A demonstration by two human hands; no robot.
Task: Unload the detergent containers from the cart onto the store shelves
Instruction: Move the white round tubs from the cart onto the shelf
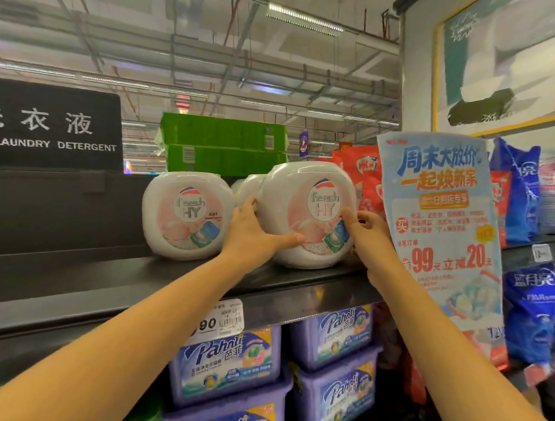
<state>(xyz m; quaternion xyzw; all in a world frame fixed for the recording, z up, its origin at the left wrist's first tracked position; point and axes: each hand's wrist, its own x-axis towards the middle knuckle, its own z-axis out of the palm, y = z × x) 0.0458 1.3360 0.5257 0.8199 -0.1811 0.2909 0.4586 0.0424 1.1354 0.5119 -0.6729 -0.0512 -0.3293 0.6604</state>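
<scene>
1. While both arms reach up to the top shelf [78, 279], the two hands hold one round white tub [304, 211] between them.
2. The left hand [253, 228] is spread wide on the tub's left side, with the thumb lying flat on the pink front near the bottom.
3. The right hand [368, 232] has its fingers curled and touches the tub's right side, low down by the little blue and green picture.
4. This tub sits on the dark shelf, close to the front edge, and its label says "fresh HY".
5. A second white tub [188, 215] just like it stands on the same shelf, just to the left, upright.
6. Another white one peeks out behind the gap between them, mostly hidden.
7. Green boxes [223, 144] are stacked behind the tubs.
8. A big paper sale sign [442, 235] hangs just to the right of the right hand.
9. Under the shelf are purple boxes [230, 363] stacked up, and a white price tag [219, 318] sits on the shelf edge.
10. A black sign [54, 127] on the left says "LAUNDRY DETERGENT".
</scene>
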